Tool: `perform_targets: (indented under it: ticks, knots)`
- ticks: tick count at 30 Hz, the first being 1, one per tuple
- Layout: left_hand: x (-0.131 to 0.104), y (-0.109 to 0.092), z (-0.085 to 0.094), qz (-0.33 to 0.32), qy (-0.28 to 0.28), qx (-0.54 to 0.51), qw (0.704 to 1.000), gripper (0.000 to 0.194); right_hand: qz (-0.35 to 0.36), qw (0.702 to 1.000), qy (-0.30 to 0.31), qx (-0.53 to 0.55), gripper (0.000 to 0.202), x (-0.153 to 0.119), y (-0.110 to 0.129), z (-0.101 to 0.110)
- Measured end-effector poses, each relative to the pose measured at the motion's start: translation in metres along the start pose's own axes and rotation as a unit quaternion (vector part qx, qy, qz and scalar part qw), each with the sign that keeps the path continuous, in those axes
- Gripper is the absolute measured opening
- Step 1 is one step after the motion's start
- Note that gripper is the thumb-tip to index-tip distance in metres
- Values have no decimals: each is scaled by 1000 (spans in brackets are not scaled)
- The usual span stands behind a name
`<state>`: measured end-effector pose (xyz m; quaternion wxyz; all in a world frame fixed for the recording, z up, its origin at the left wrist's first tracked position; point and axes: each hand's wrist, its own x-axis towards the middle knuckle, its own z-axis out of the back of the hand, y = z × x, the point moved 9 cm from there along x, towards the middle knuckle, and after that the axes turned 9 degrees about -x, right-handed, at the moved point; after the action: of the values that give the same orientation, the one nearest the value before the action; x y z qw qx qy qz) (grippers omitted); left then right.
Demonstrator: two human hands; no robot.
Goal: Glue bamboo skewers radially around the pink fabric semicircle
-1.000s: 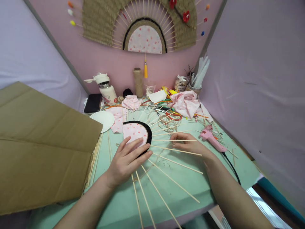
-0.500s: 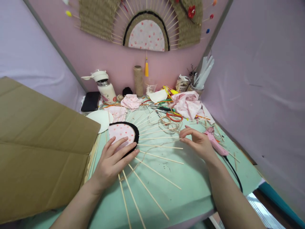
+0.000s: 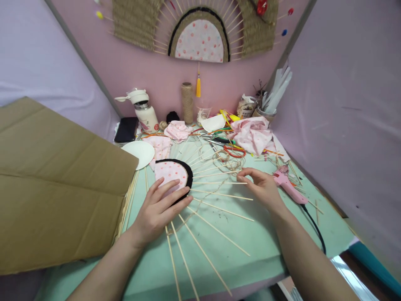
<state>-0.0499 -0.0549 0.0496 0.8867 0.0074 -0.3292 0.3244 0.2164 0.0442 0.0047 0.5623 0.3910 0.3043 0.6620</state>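
Right hand [image 3: 262, 189] shifted outward, grip pinching one twine [image 3: 221, 185]; left hand [image 3: 159, 211] flat on fan [image 3: 171, 170].

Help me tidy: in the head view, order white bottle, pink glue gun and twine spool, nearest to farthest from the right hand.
1. Pink glue gun: right of the right hand.
2. Twine spool: back, left of the hand.
3. White bottle: back, farther left.

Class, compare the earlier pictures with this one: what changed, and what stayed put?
The right hand moved outward, rightward, from beneath the sticks to near their tips; whether it grips the string is unclear. The left hand stays spread on the spotted half-circle; the glue gun hasn't moved.
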Motion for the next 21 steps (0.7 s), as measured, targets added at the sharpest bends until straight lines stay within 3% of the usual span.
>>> perform_targets:
  ticks: [10, 21]
  knots:
    - [0, -5, 1, -7, -10, 5, 1000, 37, -34, 999, 24, -36, 22, 3, -5, -9]
    - [6, -30, -12, -51, 14, -37, 998, 36, -43, 999, 24, -4, 20, 3, 1, -43]
